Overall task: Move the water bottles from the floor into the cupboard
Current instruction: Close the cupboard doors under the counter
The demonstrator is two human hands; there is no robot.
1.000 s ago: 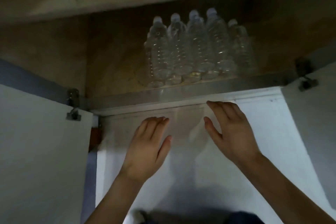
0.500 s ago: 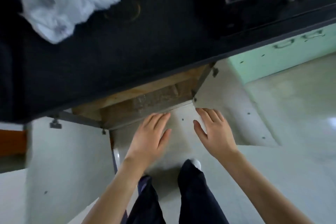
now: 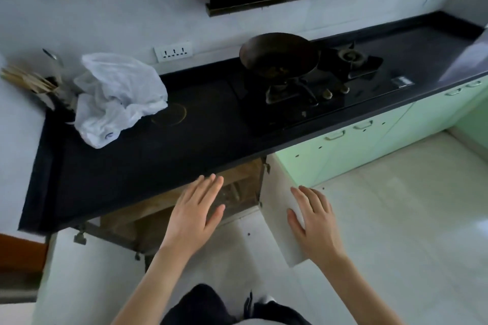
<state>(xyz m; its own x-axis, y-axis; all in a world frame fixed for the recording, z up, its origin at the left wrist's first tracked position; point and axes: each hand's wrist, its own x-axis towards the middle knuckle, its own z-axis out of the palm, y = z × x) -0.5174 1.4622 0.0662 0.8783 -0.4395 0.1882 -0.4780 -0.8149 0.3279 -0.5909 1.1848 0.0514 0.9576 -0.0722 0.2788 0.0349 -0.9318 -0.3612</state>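
My left hand [image 3: 194, 215] hovers flat and empty before the cupboard [image 3: 237, 182] at twelve o'clock; my right hand [image 3: 314, 221], likewise, at its door [image 3: 277, 187], probably to close it.

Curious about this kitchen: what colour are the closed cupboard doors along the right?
Pale mint green closed cupboard doors, seen best in the head view.

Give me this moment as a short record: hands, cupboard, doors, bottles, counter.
left hand: open, fingers straight, held before the cupboard opening
right hand: open, fingers straight, at the right door outer edge
cupboard: open, under the black countertop; inside mostly hidden
doors: right door and left door both swung out
water bottles: none in view
countertop: white plastic bag; wok on gas stove
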